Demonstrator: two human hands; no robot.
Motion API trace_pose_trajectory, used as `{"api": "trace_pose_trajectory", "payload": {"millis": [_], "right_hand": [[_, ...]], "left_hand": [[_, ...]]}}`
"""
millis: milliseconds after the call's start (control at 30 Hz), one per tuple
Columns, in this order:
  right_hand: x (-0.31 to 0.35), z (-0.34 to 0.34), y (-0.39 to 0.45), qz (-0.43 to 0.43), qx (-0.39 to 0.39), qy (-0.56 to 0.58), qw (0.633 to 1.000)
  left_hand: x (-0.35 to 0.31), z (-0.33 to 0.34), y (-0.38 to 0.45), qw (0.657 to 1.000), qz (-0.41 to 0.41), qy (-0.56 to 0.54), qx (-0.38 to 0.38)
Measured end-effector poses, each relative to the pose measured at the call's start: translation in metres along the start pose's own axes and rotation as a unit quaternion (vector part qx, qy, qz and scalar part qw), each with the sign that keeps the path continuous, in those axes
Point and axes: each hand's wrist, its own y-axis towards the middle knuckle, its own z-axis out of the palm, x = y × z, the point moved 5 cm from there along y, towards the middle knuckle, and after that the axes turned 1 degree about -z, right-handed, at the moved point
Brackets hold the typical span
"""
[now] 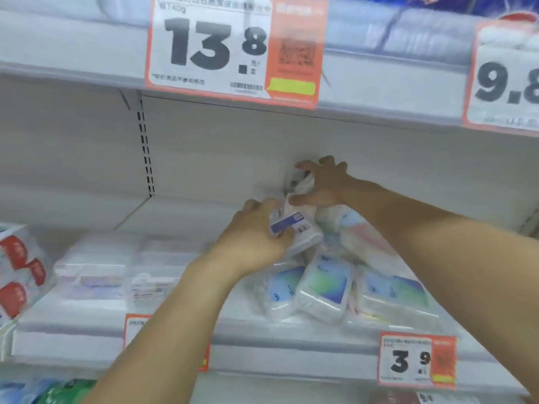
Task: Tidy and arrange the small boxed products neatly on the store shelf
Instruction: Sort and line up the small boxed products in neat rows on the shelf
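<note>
Several small white packs with blue-green labels lie in a loose heap [323,290] on the white shelf [262,333], right of centre. My left hand [253,237] grips one white pack with a dark blue strip and barcode [297,228] at the top of the heap. My right hand [323,182] reaches further back, fingers spread over another white pack [300,182] near the shelf's back wall, holding its upper part. That rear pack is mostly hidden by my fingers.
Flat white packs [116,266] lie in a row on the left of the same shelf. Red-and-white packs [20,266] stand at the far left. Price tags hang on the shelf edges: 13.8 [233,48], 9.8 [507,80], 3.9 [417,360]. The upper shelf hangs close overhead.
</note>
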Motion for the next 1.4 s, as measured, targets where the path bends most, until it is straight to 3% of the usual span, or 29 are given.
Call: {"api": "trace_pose_trajectory", "payload": {"millis": [133, 333, 533, 667, 767, 933, 1033, 1200, 1400], "right_hand": [[-0.014, -0.009, 0.024, -0.003, -0.024, -0.047, 0.999], [-0.041, -0.013, 0.015, -0.048, -0.010, 0.077, 0.996], [-0.063, -0.030, -0.022, -0.069, -0.128, 0.210, 0.967], [-0.064, -0.052, -0.075, -0.088, -0.198, 0.276, 0.936], [-0.062, -0.062, -0.126, -0.098, -0.244, 0.265, 0.928], [-0.074, -0.047, -0.190, -0.115, -0.299, 0.153, 0.935], [-0.086, -0.036, -0.203, -0.080, -0.314, 0.188, 0.927], [-0.108, -0.045, -0.228, -0.085, -0.402, 0.229, 0.882], [-0.110, -0.039, -0.248, -0.185, -0.445, 0.197, 0.854]], "left_hand": [[-0.007, 0.037, 0.017, 0.995, 0.005, 0.062, 0.082], [-0.006, 0.033, 0.029, 1.000, 0.022, 0.011, 0.014], [-0.003, 0.022, 0.021, 0.998, 0.009, -0.052, 0.046], [-0.006, 0.009, 0.019, 0.998, -0.010, -0.059, -0.006], [-0.013, -0.003, 0.017, 0.994, -0.008, -0.095, -0.058], [-0.039, 0.004, 0.005, 0.984, 0.025, -0.175, -0.010], [-0.057, 0.013, -0.004, 0.977, 0.017, -0.212, -0.015], [-0.080, 0.017, -0.012, 0.916, -0.065, -0.391, -0.059], [-0.107, 0.037, -0.022, 0.814, -0.130, -0.558, 0.094]]}}
